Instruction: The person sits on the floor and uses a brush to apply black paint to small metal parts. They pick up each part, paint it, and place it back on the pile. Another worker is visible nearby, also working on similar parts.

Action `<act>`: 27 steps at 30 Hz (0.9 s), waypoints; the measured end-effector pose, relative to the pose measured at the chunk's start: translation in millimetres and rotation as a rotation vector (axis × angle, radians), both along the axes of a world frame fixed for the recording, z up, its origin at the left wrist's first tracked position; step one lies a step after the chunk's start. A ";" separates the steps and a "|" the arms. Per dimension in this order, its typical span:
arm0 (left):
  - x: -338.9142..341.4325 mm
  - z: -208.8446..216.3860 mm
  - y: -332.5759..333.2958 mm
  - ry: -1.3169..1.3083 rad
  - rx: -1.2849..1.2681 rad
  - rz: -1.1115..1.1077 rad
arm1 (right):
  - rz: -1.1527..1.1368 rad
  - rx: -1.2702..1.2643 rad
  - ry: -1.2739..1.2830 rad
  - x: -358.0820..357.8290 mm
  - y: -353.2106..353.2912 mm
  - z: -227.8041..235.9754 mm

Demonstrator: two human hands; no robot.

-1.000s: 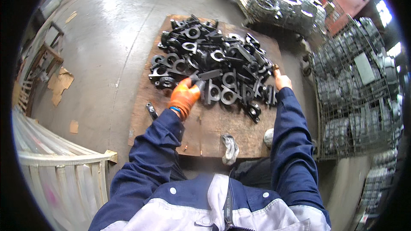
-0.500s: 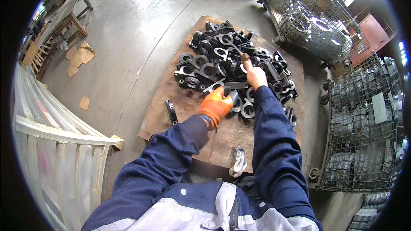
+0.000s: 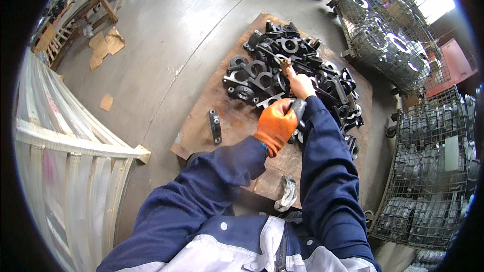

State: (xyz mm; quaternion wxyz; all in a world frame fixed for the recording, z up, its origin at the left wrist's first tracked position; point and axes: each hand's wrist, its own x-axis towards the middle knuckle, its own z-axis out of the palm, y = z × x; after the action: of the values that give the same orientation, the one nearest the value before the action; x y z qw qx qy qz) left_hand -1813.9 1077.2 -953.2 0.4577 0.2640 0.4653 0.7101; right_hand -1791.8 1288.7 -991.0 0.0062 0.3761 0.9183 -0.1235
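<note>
A heap of black metal brackets (image 3: pixel 261 79), many with a round ring opening, lies on a brown wooden board. My left hand (image 3: pixel 278 122) wears an orange glove with dark fingertips. Its fingers are curled at the near edge of the heap, close to my right wrist; what they hold, if anything, is hidden. Bare and reaching over the heap, my right hand (image 3: pixel 301 85) is closed on a slim tool with a brown handle (image 3: pixel 286 65), whose thin metal end points away to the left. A single black bracket (image 3: pixel 215 127) lies apart on the left of the board.
The wooden board (image 3: pixel 197 121) also bears a crumpled grey-white glove (image 3: pixel 287 194) near my body. Wire cages of metal parts (image 3: pixel 426 166) and larger castings (image 3: pixel 380 40) stand on the right. A pale slatted crate (image 3: pixel 75 158) is at left; cardboard scraps (image 3: pixel 106 45) litter the floor.
The whole view has shifted, so the board sits farther right. My left hand has moved right across the near edge of the heap, closer to my right wrist. My right hand keeps the tool.
</note>
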 end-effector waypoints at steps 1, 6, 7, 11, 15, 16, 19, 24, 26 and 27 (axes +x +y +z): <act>-1.1 3.9 1.5 0.051 0.017 0.092 | 0.058 0.018 -0.003 -1.4 -1.1 -4.3; -15.2 14.0 5.1 -0.173 0.146 0.153 | 0.065 -0.225 -0.065 19.2 -7.4 -14.8; -16.5 13.7 5.6 -0.168 0.271 0.155 | -0.178 -0.415 0.176 25.3 -14.5 -18.4; -16.2 9.4 13.6 -0.706 0.232 -0.214 | -0.367 -0.887 0.537 47.4 -30.7 -13.5; -11.2 5.1 17.4 -0.669 0.245 -0.287 | -0.480 -1.227 0.647 66.5 -39.7 7.9; -9.2 4.0 15.5 -0.735 0.239 -0.312 | -0.507 -1.285 0.670 70.8 -41.6 13.2; -6.1 3.4 17.1 -0.718 0.148 -0.306 | -0.499 -1.221 0.600 80.6 -45.0 25.1; -1.4 5.4 18.0 -0.671 0.124 -0.285 | -0.439 -1.148 0.574 79.5 -50.2 27.0; -3.6 6.9 17.7 -0.779 0.130 -0.306 | -0.403 -1.088 0.565 74.9 -52.5 25.3; -6.9 7.5 16.0 -0.846 0.173 -0.314 | -0.380 -1.048 0.555 74.6 -53.9 25.0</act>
State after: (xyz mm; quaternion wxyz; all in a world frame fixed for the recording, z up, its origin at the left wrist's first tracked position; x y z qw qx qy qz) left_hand -1820.8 1093.2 -945.6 0.6857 0.0555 0.1310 0.7138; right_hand -1717.1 1234.8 -966.0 -0.0709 0.4337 0.6202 -0.6498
